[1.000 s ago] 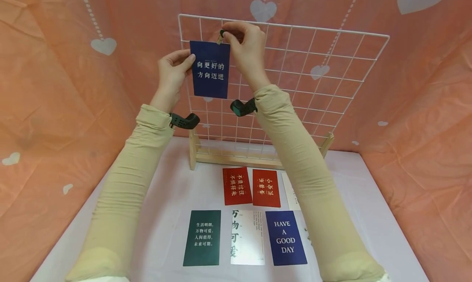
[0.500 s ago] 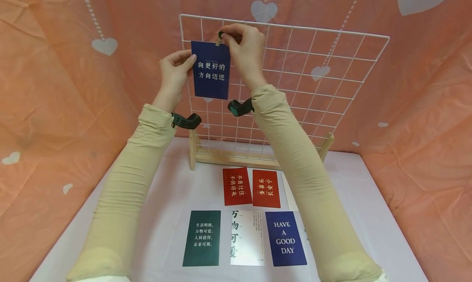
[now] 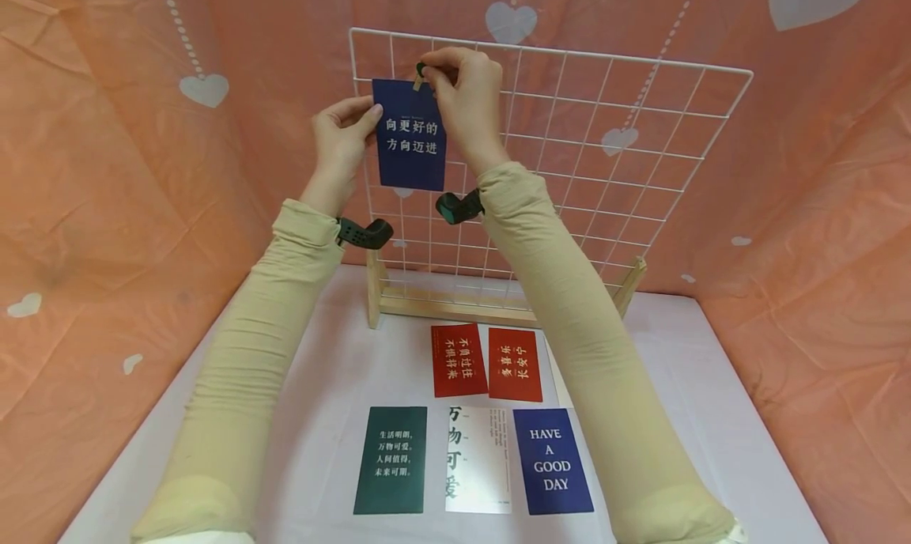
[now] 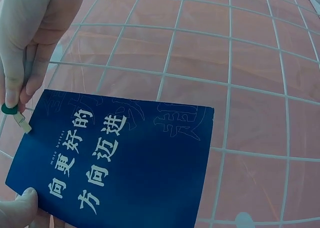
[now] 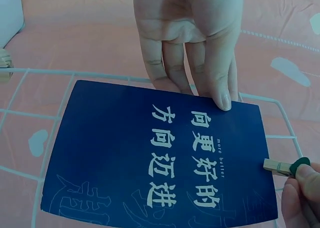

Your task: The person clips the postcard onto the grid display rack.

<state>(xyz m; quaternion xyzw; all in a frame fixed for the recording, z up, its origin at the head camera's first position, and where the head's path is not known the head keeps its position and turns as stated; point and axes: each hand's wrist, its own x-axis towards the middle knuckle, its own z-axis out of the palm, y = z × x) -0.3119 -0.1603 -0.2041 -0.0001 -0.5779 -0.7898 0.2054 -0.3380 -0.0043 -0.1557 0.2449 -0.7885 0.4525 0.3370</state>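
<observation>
A dark blue card with white characters is held upright in front of the upper left of the white wire grid. My left hand pinches it by the left edge, thumb on the printed face. At the card's top edge, near its middle, sits a small wooden clothespin with a green round piece on it. My right hand pinches the clothespin's outer end between thumb and fingers. In the left wrist view, the clothespin's tip overlaps the card's edge.
Wooden feet and a wooden bar support the grid. On the white table lie two red cards, a green card, a silvery white card and another blue card. A further pale card is mostly behind my right sleeve.
My right hand and the clothespin have shifted left along the card's top edge, closer to its middle. My left hand and the card have drifted slightly right.
</observation>
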